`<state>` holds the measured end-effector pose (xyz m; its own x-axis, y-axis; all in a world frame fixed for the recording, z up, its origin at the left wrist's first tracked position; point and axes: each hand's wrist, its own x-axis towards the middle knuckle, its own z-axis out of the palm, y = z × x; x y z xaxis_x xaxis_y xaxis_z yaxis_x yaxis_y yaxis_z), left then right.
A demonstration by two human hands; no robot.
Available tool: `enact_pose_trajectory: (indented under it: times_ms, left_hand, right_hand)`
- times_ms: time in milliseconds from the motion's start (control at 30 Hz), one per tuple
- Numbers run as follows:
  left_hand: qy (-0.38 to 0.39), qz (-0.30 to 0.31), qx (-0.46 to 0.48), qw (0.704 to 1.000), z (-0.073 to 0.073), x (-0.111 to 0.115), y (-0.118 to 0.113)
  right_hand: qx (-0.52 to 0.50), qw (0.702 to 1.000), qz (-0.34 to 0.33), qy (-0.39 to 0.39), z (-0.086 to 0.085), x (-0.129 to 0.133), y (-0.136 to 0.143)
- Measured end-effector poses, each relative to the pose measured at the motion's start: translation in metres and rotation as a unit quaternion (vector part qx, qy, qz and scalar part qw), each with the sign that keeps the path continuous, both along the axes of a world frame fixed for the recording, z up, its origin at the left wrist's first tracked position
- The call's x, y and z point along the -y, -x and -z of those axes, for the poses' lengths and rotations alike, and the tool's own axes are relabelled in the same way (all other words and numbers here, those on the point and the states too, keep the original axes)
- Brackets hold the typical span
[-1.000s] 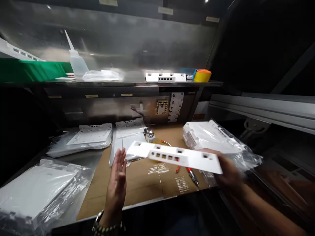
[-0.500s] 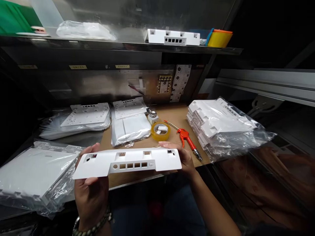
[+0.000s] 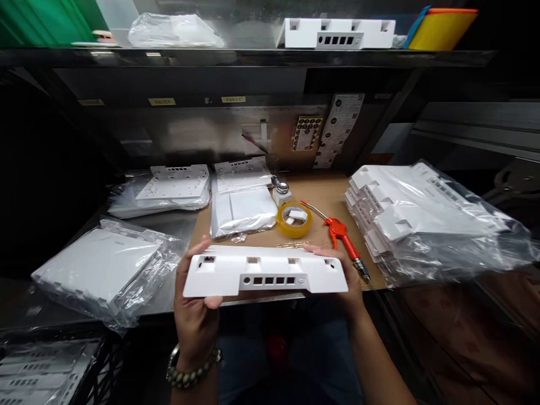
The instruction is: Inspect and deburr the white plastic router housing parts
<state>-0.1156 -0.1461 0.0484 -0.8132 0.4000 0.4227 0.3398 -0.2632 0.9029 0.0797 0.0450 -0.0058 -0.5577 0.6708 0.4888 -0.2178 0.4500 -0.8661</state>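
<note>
A white plastic router housing [image 3: 270, 267] is held up in front of me, its edge with a row of square port openings facing me. My left hand [image 3: 196, 304] grips its left end, thumb below and fingers behind. Around the right end, my right hand [image 3: 348, 275] is closed, partly hidden by the housing. Beyond it on the brown board lie a roll of yellow tape [image 3: 282, 226] with small white pieces inside its ring, and an orange air blow gun [image 3: 341, 233]. A small white bottle with a metal top [image 3: 282, 194] stands behind the tape.
Bagged white housings are stacked at right [image 3: 405, 205] and lie at left [image 3: 101, 264]. Bagged white panels [image 3: 242, 208] lie at the back. The metal shelf [image 3: 253, 57] overhead carries another housing [image 3: 358, 34] and a yellow container [image 3: 442, 31]. A black crate [image 3: 107, 360] sits at lower left.
The camera view has shifted, so the bench appears farther left-to-right displaced and higher. The housing has tilted slightly, showing more of its top edge; both hands keep hold of it.
</note>
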Motion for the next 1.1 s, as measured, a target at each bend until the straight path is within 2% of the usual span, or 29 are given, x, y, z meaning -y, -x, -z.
enact_pose_trajectory:
  times_ms: [200, 300, 367, 433, 500, 533, 600, 667, 733, 767, 833, 933, 1033, 1100]
  left_hand:
    - [-0.026, 0.055, -0.008, 0.998, 0.007, -0.007, -0.008]
    - [-0.094, 0.091, 0.1, 0.986, 0.005, -0.011, -0.009]
    - [-0.106, 0.149, 0.244, 0.952, 0.003, -0.011, -0.003]
    - [-0.059, 0.242, 0.376, 0.893, 0.003, -0.009, 0.004]
    - [-0.015, 0.316, 0.433, 0.844, 0.005, -0.007, 0.009]
    - [-0.008, 0.334, 0.436, 0.836, 0.006, -0.005, 0.01]
    - [-0.024, 0.325, 0.41, 0.852, 0.009, -0.003, 0.008]
    - [-0.05, 0.288, 0.377, 0.879, 0.013, -0.001, 0.004]
    - [-0.069, 0.262, 0.365, 0.891, 0.016, 0.0, 0.0]
    - [-0.072, 0.258, 0.365, 0.892, 0.018, 0.001, -0.001]
    - [-0.071, 0.252, 0.364, 0.894, 0.022, 0.002, -0.001]
    - [-0.059, 0.234, 0.35, 0.905, 0.023, 0.002, -0.001]
    - [-0.054, 0.228, 0.343, 0.91, 0.018, 0.002, -0.002]
    - [-0.048, 0.242, 0.353, 0.902, 0.014, 0.004, -0.002]
  right_hand:
    - [-0.027, 0.997, 0.07, 0.003, 0.011, 0.009, -0.012]
    - [-0.046, 0.994, 0.099, -0.014, 0.009, 0.011, -0.019]
    - [-0.068, 0.991, 0.095, -0.062, 0.004, 0.01, -0.025]
    - [-0.071, 0.984, 0.08, -0.143, -0.002, 0.009, -0.03]
    - [-0.054, 0.973, 0.069, -0.213, -0.007, 0.007, -0.033]
    - [-0.044, 0.972, 0.066, -0.223, -0.008, 0.006, -0.033]
    - [-0.04, 0.981, 0.078, -0.172, -0.008, 0.006, -0.032]
    - [-0.039, 0.991, 0.119, -0.05, -0.006, 0.008, -0.032]
    - [-0.014, 0.986, 0.15, 0.074, -0.003, 0.011, -0.035]
    - [0.001, 0.982, 0.144, 0.121, 0.0, 0.013, -0.038]
    - [0.016, 0.977, 0.094, 0.192, 0.006, 0.018, -0.046]
    - [0.009, 0.965, 0.02, 0.26, 0.016, 0.028, -0.057]
    - [0.005, 0.961, 0.023, 0.275, 0.02, 0.035, -0.059]
    - [-0.002, 0.963, 0.027, 0.267, 0.019, 0.036, -0.056]
